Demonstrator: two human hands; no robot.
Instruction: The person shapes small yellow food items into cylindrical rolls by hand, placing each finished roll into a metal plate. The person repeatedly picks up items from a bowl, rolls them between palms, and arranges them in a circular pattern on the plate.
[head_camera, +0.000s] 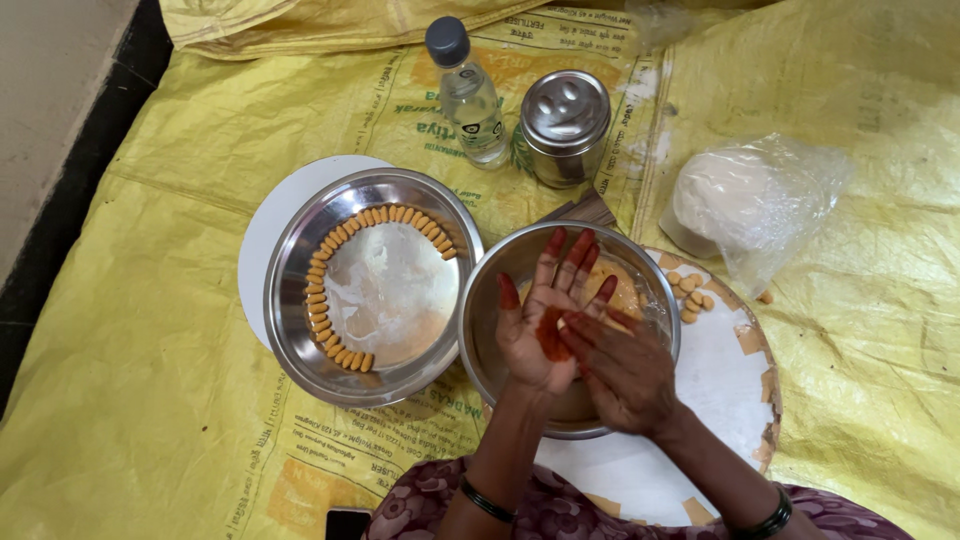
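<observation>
The left hand (545, 320) is lying open, palm up, fingers spread apart, its grip clamped on nothing. The right hand (625, 370) is pressing its fingertips (572, 335) flat onto that palm, and a tiny bit of dough seems to be lying under them, though it is too small to tell for sure. Both hands are hovering over the steel bowl (500, 300), which is sitting on the left edge of a round board (720, 390). Inside the bowl some orange dough (625, 292) is waiting, so I think more rolling is left. A few little rolled pieces (690, 292) are lying on the board's far edge. To the left, a steel plate (290, 300) is showing a long curved row of finished pieces (325, 290) along its rim, but the ring is not closed. Farther off on the yellow sheet (150, 400), a bottle (468, 95), a steel tin (563, 125) and a bagged white lump (750, 200) are standing.
</observation>
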